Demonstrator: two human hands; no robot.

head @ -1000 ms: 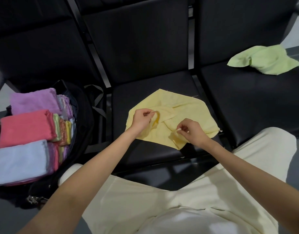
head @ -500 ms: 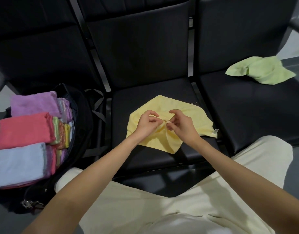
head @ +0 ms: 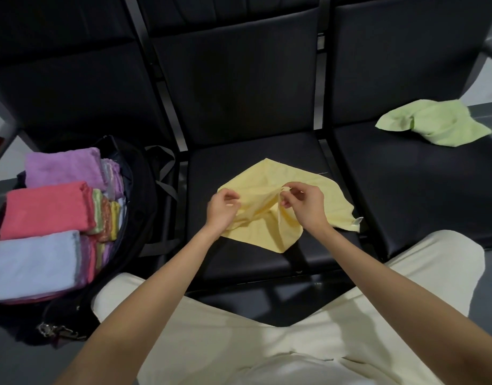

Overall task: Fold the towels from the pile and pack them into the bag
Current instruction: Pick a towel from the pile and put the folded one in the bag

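Both the left hand (head: 222, 209) and right hand (head: 304, 205) pinch bunched folds of the yellow towel (head: 267, 232) lying rumpled on the middle black seat (head: 239, 151), where an uneven grip could skew the fold.

Yellow towel (head: 270, 232) rumpled on middle seat (head: 308, 259); green towel (head: 436, 126) crumpled on right seat; bag (head: 134, 195) open, holding folded towels.

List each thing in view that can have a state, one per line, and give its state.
Yellow towel: crumpled on the middle seat, unfolded, pinched by both hands.
Green towel: crumpled, untouched, on the right seat.
Bag: open, holding folded towels.
Left hand: pinching the yellow towel.
Right hand: pinching the yellow towel.
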